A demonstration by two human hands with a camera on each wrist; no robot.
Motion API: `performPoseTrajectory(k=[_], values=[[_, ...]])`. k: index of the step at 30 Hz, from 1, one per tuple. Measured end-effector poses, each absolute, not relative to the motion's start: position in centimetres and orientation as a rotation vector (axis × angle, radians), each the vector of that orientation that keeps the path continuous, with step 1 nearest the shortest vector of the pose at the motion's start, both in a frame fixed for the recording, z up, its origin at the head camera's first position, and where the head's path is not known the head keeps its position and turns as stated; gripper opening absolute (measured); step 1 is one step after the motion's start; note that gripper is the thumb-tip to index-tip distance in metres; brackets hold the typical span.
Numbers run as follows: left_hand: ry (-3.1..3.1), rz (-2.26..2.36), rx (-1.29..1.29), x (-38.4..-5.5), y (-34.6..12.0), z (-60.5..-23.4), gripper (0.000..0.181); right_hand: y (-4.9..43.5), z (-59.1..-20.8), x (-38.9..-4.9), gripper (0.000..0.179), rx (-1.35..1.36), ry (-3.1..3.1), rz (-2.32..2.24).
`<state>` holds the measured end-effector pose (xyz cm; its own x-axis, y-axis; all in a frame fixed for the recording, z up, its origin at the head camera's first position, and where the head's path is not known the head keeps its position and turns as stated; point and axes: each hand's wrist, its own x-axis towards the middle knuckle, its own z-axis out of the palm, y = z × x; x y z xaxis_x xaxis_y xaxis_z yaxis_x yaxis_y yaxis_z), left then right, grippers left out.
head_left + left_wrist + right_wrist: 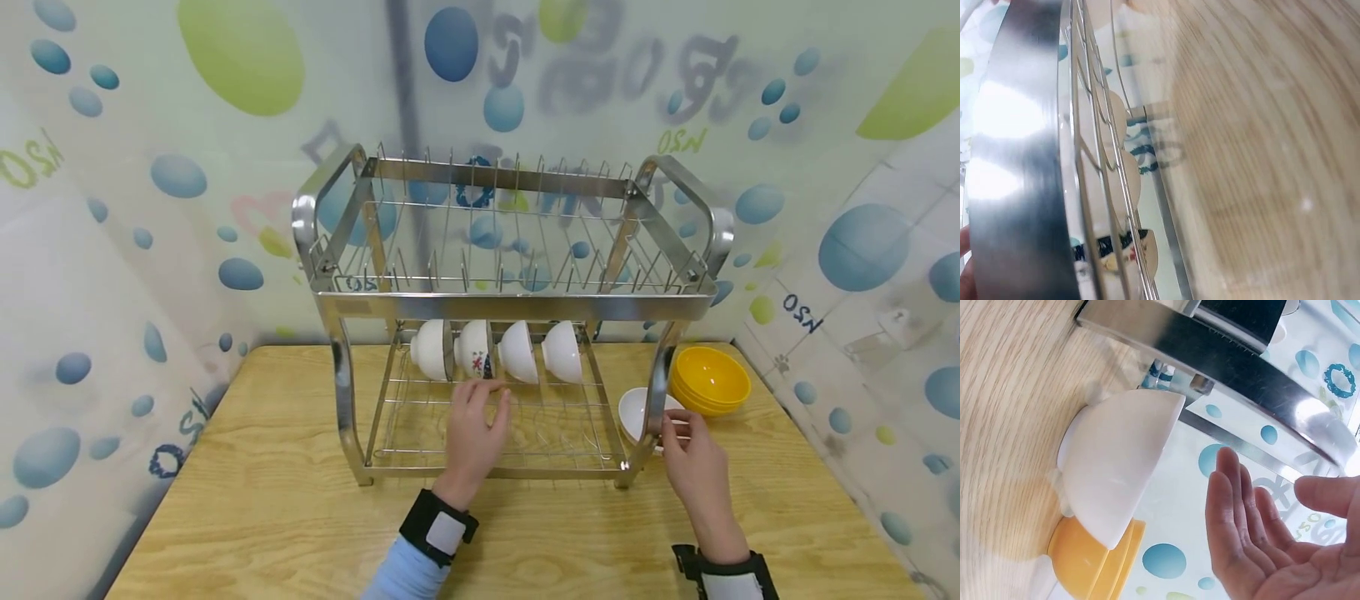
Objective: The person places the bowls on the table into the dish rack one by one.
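My left hand reaches over the lower tier of a steel dish rack, fingertips just in front of a white bowl with a floral pattern. It holds nothing that I can see. Plain white bowls and a white bowl with a dark inside stand on their sides in the same row. My right hand is beside the rack's right front leg. In the right wrist view its loosely bent fingers are apart from the white bowl that stands upright on the table.
Stacked yellow bowls stand on the wooden table behind the loose white bowl, right of the rack. The rack's upper tier of wire dividers overhangs the lower bowls. A patterned wall covering rises behind and at both sides.
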<state>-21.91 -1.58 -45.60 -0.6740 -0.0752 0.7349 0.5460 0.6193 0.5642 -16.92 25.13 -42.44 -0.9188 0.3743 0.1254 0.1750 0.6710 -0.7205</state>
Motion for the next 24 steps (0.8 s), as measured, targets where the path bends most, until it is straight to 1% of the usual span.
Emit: performPoseTrajectory(k=[16, 24], values=[[-2.117, -1.021, -0.285, -21.9, -5.4, -46.1, 0.014, 26.3, -43.2, -16.9, 0.027, -0.470, -2.568, 0.976], [-2.093, -0.994, -0.264, -21.9, -7.0, -46.1, 0.014, 27.3, -43.5, -17.0, 0.026, -0.496, -2.564, 0.949]])
